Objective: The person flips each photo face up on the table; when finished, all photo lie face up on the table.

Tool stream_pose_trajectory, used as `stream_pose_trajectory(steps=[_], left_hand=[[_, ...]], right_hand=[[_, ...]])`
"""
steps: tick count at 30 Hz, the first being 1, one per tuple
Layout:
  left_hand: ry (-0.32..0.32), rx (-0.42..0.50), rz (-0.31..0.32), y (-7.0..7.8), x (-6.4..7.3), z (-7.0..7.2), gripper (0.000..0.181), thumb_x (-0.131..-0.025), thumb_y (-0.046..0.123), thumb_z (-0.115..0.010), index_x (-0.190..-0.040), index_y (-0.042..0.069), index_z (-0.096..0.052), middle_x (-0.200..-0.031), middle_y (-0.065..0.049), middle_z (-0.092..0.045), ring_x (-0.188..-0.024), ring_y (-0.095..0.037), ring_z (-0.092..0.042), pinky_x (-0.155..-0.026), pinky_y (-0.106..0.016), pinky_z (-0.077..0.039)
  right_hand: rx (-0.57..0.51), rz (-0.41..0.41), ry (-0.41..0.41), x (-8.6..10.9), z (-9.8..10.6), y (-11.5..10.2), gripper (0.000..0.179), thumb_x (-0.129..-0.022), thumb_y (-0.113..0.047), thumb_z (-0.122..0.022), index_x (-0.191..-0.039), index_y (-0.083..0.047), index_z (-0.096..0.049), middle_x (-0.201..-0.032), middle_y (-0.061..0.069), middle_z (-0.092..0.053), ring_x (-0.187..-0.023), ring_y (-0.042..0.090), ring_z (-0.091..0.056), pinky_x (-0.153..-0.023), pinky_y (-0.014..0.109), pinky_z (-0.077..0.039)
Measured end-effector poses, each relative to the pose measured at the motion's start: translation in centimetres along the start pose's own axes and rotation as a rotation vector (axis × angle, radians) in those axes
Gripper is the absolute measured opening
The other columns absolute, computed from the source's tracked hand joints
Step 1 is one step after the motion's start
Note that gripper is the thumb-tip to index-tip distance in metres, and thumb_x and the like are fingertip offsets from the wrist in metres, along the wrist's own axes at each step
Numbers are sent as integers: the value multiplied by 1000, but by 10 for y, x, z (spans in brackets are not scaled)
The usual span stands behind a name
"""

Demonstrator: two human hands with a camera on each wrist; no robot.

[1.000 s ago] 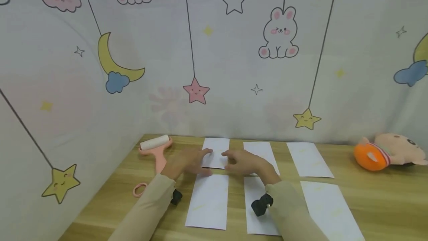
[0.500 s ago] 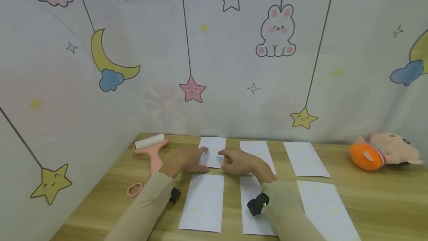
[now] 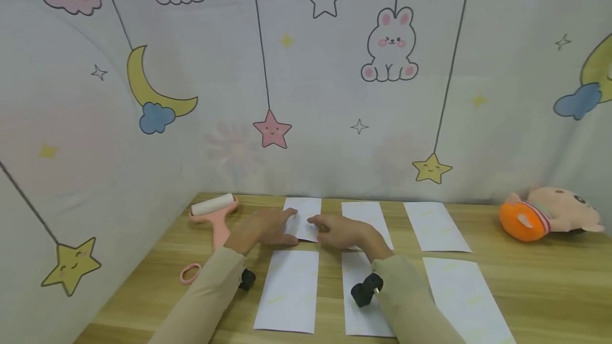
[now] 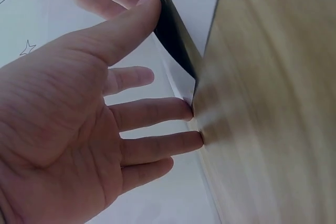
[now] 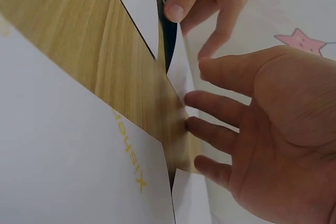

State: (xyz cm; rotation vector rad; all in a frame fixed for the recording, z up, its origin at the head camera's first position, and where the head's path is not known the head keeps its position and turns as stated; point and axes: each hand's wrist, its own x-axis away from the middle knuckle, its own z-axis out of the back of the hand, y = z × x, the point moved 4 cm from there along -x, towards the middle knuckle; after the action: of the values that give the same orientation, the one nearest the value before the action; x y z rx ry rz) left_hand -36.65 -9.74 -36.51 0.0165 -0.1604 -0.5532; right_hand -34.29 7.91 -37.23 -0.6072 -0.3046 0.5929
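Observation:
In the head view, a white paper card (image 3: 306, 205) lies at the back left of the table, with a hand on either side. Its near edge bows up, showing a dark underside (image 4: 169, 31) in the left wrist view. My left hand (image 3: 264, 227) has its thumb on that raised edge and its fingers outstretched along the card's side, some fingertips at the tabletop. My right hand (image 3: 343, 231) is at the opposite side, its fingers nearly straight and their tips by the card's edge in the right wrist view. Neither hand curls around the card.
More white sheets with faint yellow print, such as a front-left sheet (image 3: 288, 291) and a back-right sheet (image 3: 437, 226), lie in rows. A pink-handled roller (image 3: 217, 222) lies left, partly behind the left forearm. A plush toy (image 3: 550, 215) lies right. A patterned curtain (image 3: 330, 94) hangs behind.
The head view shifts slightly, so everything slides a little left in frame. Both hands stay at the same card, with only small finger movement.

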Motion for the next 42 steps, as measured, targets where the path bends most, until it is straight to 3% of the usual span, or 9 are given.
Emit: stream_pose_trajectory(steps=[8,13,21,26,32,36,39,42], left_hand=[[5,0,13,-5,-2,0,76,-90,49,-71,-149,9,-44,-133,-18,-59,-119,-32,-59,-99,-48,-46],[-10,33,3,-5,-2,1,75,-92,50,-68,-150,10,-42,-136,-17,-58,-122,-32,-57,-101,-49,-44],[29,23,-36,-3,1,4,69,-92,50,-69,-148,17,-47,-114,-10,-66,-94,-19,-59,-89,-44,-49],[29,39,-33,-4,2,5,66,-92,50,-69,-147,19,-49,-110,-7,-67,-92,-17,-58,-87,-42,-49],[5,133,-85,-2,-4,12,67,-91,50,-70,-147,19,-49,-108,-2,-67,-89,-13,-58,-83,-38,-50],[-53,327,-170,1,-5,15,68,-94,44,-68,-149,13,-44,-124,-11,-66,-104,-18,-64,-91,-39,-51],[-96,463,-226,0,-4,18,65,-97,36,-65,-150,7,-40,-131,-19,-62,-116,-27,-63,-96,-42,-50],[-123,509,-241,-2,-3,23,64,-99,34,-62,-152,5,-38,-131,-19,-62,-117,-30,-62,-97,-44,-49]], right_hand=[[-153,-49,-14,4,4,10,53,-99,-15,-55,-150,-10,-44,-149,16,-46,-140,30,-40,-114,49,-30],[-222,-68,28,5,7,16,52,-99,-17,-57,-149,-12,-46,-147,17,-49,-139,33,-42,-113,52,-30],[-220,-39,76,3,11,16,45,-100,-16,-55,-143,-3,-53,-144,15,-53,-135,31,-46,-112,50,-34],[-236,-33,112,4,15,15,42,-101,-20,-54,-140,-4,-56,-142,13,-55,-134,32,-48,-111,51,-35],[-274,-36,177,9,29,12,42,-101,-25,-55,-139,-8,-58,-141,10,-56,-133,31,-49,-110,52,-36],[-283,-19,218,12,34,12,43,-101,-23,-56,-141,-7,-56,-141,12,-56,-132,32,-49,-109,53,-36],[-340,-9,222,13,34,10,51,-102,-18,-55,-150,-5,-43,-141,14,-56,-133,33,-49,-110,55,-35],[-397,5,220,12,35,6,61,-103,-13,-53,-157,-3,-25,-142,17,-55,-133,34,-49,-111,56,-33]])
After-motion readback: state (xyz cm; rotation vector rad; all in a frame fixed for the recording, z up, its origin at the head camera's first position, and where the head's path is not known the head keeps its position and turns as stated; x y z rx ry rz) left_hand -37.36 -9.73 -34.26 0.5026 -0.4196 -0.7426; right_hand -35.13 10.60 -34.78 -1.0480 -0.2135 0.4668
